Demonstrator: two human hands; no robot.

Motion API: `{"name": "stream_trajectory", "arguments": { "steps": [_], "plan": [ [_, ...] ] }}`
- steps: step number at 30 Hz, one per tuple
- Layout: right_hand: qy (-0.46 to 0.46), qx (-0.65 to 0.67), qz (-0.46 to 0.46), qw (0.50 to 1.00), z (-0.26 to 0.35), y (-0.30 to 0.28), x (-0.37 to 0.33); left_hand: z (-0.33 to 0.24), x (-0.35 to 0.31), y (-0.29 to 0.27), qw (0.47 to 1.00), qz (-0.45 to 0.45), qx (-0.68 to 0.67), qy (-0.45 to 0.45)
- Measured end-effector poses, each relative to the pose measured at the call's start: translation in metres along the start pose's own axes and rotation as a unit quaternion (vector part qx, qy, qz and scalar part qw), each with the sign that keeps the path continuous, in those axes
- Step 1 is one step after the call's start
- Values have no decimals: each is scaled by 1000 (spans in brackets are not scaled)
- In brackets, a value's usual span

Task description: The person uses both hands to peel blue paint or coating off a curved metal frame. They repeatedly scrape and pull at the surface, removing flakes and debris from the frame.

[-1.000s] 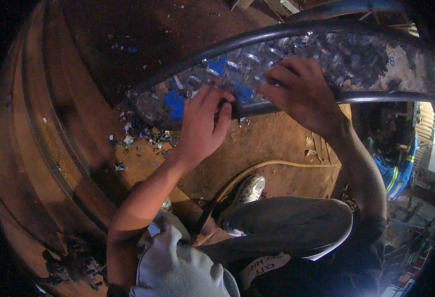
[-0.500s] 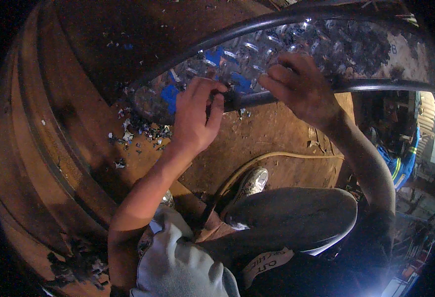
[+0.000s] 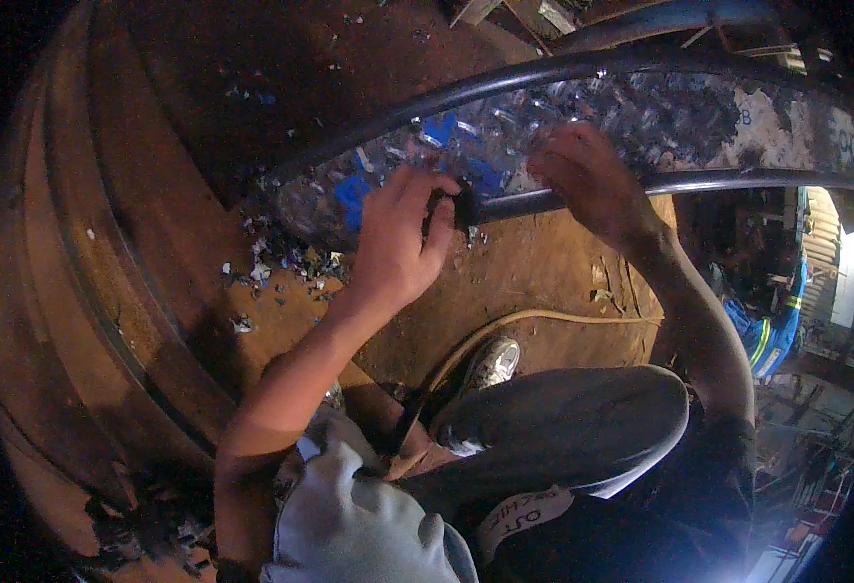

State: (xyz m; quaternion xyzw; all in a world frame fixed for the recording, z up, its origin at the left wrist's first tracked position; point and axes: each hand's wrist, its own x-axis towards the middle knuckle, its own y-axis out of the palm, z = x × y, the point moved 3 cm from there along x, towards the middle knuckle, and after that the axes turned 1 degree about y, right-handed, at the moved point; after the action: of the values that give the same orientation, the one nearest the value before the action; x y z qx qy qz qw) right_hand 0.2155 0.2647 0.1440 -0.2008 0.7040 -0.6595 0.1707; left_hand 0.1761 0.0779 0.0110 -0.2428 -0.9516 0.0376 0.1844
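Observation:
A long curved panel with a raised tread pattern, framed by black tubing, stretches across the upper part of the head view. Dark film or paint covers much of it, with blue patches toward its left end. My left hand is at the near tube, thumb and fingers curled around something dark that I cannot make out. Farther right, my right hand is over the panel surface, its fingers bent and drawn together; the fingertips are blurred, and whatever they hold is hidden.
Small scraps lie on the brown floor below the panel's left end. A yellowish hose curves past my shoe. Long ridged brown metal runs down the left side. A blue garment with reflective stripes shows at right.
The view has shifted slightly, so the panel appears a little lower. Both hands keep nearly the same places on it, and the right fingers have changed their bend slightly.

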Motion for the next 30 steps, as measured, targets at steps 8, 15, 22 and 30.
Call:
{"name": "stream_trajectory", "arguments": {
  "steps": [8,15,22,30],
  "plan": [
    [14,-68,87,994,6,3,2,-2,-3,11,1000,-1,-4,23],
    [-13,-67,24,997,9,10,-5,-2,-2,11,1000,13,13,0],
    [-34,-127,36,991,11,10,-3,-2,2,6,1000,-1,15,-2],
    [-54,-99,55,992,10,10,-4,-2,0,2,1000,-9,17,9]
  ]
}}
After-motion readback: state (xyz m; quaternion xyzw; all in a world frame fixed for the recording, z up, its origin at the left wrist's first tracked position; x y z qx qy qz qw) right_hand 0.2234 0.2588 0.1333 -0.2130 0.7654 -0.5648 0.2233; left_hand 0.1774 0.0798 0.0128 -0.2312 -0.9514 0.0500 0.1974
